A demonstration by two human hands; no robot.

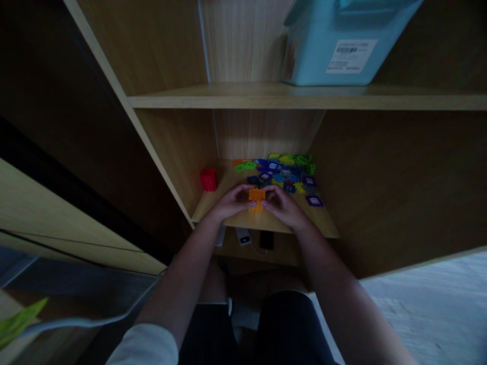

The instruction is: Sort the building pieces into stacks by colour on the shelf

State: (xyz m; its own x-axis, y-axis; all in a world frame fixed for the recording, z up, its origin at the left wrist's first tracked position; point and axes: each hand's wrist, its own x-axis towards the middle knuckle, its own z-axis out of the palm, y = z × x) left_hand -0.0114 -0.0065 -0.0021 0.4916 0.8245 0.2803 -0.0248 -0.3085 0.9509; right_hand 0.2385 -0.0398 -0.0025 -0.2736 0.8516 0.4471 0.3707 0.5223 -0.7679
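Observation:
Between my two hands is an orange block of toothed plastic building pieces [257, 194], held just above the front of the middle shelf [243, 219]. My left hand [233, 201] grips its left side, fingers at the top and thumb lower down. On the right side my right hand [280, 203] pinches it in the same way. Behind the hands lies a loose pile of flat building pieces [283, 172] in blue, purple, green and yellow. A red block of stacked pieces [209, 180] stands at the shelf's left end.
On the shelf above sits a light blue plastic bin [342, 56] with a white label. Beneath the middle shelf are a white device [243, 236] with a cable and a dark phone-like item [267, 240]. Wooden side panels [391, 172] close in the cabinet.

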